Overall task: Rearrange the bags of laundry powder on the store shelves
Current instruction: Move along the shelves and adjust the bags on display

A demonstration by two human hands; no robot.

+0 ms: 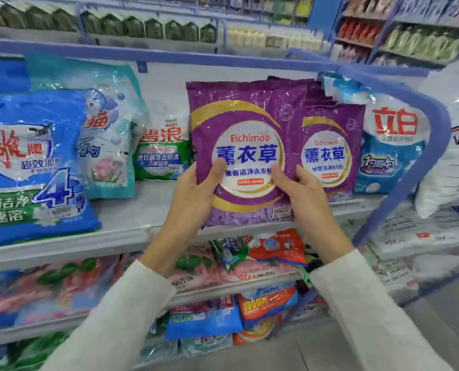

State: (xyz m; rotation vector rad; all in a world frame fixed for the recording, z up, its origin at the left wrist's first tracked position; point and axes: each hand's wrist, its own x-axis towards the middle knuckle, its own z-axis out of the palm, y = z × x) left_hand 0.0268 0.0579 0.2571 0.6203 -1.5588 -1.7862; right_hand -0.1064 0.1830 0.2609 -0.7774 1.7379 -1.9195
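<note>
Middle shelf, laundry aisle. We hold a large purple plastic bag of laundry powder [239,156] upright, its bottom seam just above the front edge of the pale grey metal shelf [132,210], right of centre; whether it rests there we cannot tell. Our left hand [196,194] grips the bag's lower left side, thumb across the front, fingers behind. Our right hand [300,194] grips the lower right side the same way. Judgement: the step in hand is seating this bag in its row. To do it well we should keep both grips low and set the bottom flat. Then we slide it straight back beside the smaller purple plastic bag [330,151] standing just behind and to the right, label facing out and level. Powder shifts, so a tilted bag may slump over the edge. Readable: "Eichimoo" in orange and 薰衣草 in blue on both purple bags. A small white sticker [282,211] near the held bag's lower right corner is too blurred to read. Leftward, a green-and-white plastic bag [161,151] shows "ARIEL" and 碧浪. The big blue plastic bag [30,167] at the left front edge shows red 雕牌 and a large "4". At the right end, a blue-and-white plastic bag [391,145] shows red 立白.
</note>
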